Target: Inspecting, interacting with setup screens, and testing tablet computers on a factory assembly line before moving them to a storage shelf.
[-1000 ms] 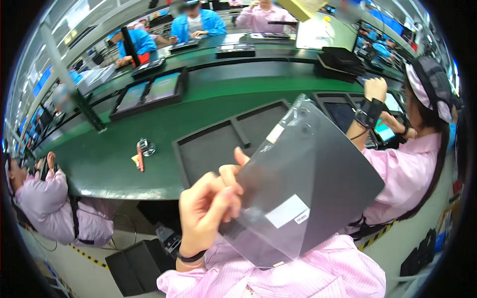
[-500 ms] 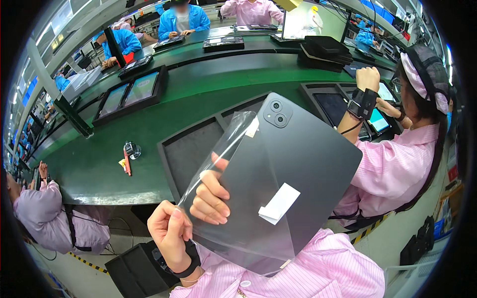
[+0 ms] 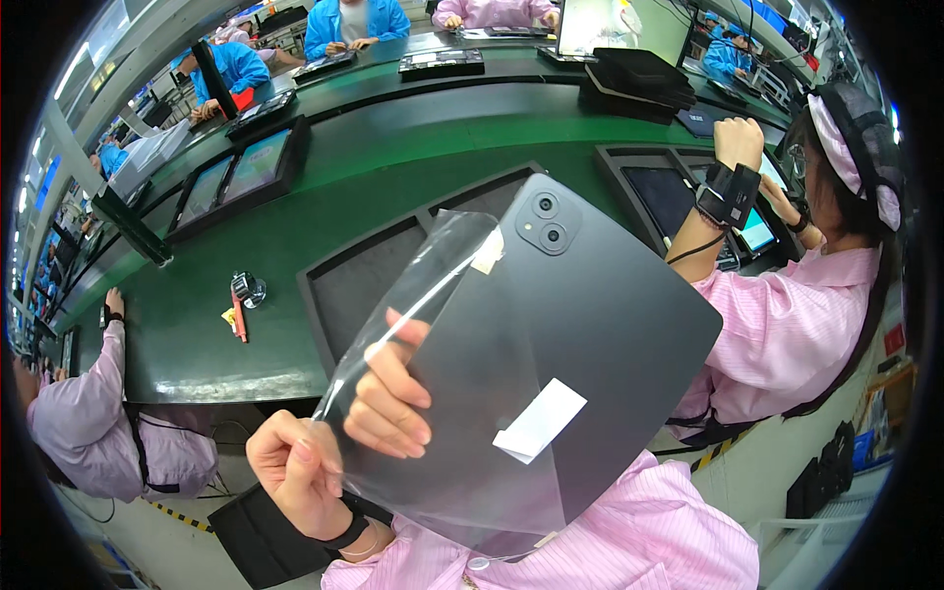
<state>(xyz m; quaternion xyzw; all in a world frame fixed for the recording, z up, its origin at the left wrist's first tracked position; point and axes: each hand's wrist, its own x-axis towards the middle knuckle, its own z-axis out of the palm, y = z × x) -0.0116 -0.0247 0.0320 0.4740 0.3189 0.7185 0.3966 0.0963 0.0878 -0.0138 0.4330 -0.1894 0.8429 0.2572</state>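
A dark grey tablet (image 3: 610, 324) is tilted up in front of me, its back with two camera lenses facing me. Clear film (image 3: 393, 295) lies over its left part and sticks out past its left edge. My left hand (image 3: 300, 472) pinches the film's outer lower-left edge. Seen through the film, the curled fingers of my right hand (image 3: 390, 398) grip the tablet's left edge; the rest of that hand is hidden behind it. A folded white tab (image 3: 541, 421) sits on the back, and a small pale tab (image 3: 488, 253) is at the film's upper corner.
Behind the tablet a black compartment tray (image 3: 364, 285) rests on the green bench (image 3: 197, 354). Farther left are a red pen-like item (image 3: 239, 320) and a tray of tablets (image 3: 280, 177). A co-worker (image 3: 787, 305) works close on my right, another (image 3: 84, 423) at far left.
My left hand has moved left and slightly down with the film's edge. My right fingers have shifted left too. The co-worker at far left now stretches an arm onto the bench.
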